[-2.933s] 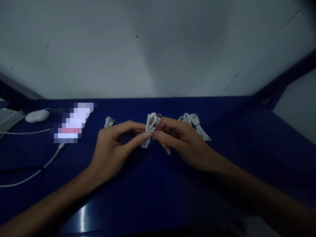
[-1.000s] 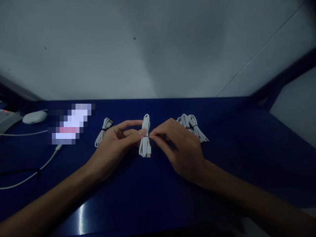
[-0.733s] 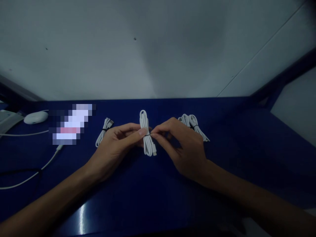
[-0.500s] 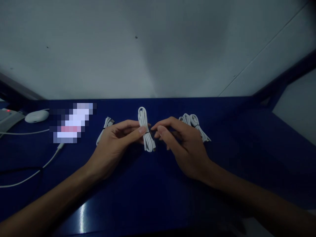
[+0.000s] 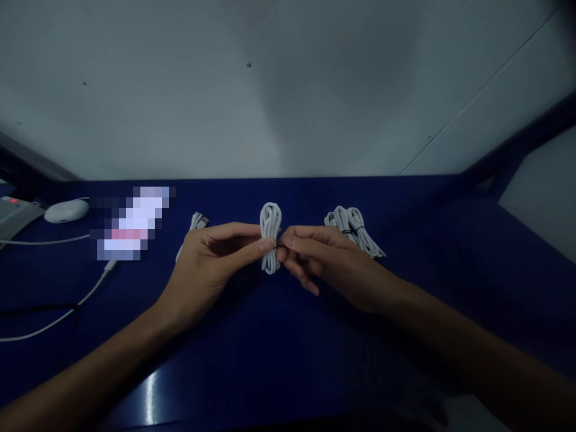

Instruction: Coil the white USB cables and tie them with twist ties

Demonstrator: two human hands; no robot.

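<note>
My left hand (image 5: 207, 259) pinches a coiled white cable (image 5: 270, 221) between thumb and fingers, holding it upright above the blue table. A thin black tie (image 5: 276, 246) runs round the coil's middle. Against the coil's right side, my right hand (image 5: 333, 255) has its thumb and forefinger closed on the end of this tie, the other fingers curled below. Behind my left hand lies another white cable bundle (image 5: 197, 221) with a USB plug showing, partly hidden. More tied white cables (image 5: 357, 231) lie together beyond my right hand.
On the left are a blurred-out lit screen (image 5: 135, 222) with a white cord (image 5: 92, 295) plugged in, a small rounded white case (image 5: 66, 211) and a pale box (image 5: 15, 213) with a red light. A pale wall (image 5: 288, 90) rises behind the blue tabletop (image 5: 252, 360).
My right hand has moved left to the coil, and its thumb and forefinger have closed on the black tie. The coil has turned more upright and shifted slightly right.
</note>
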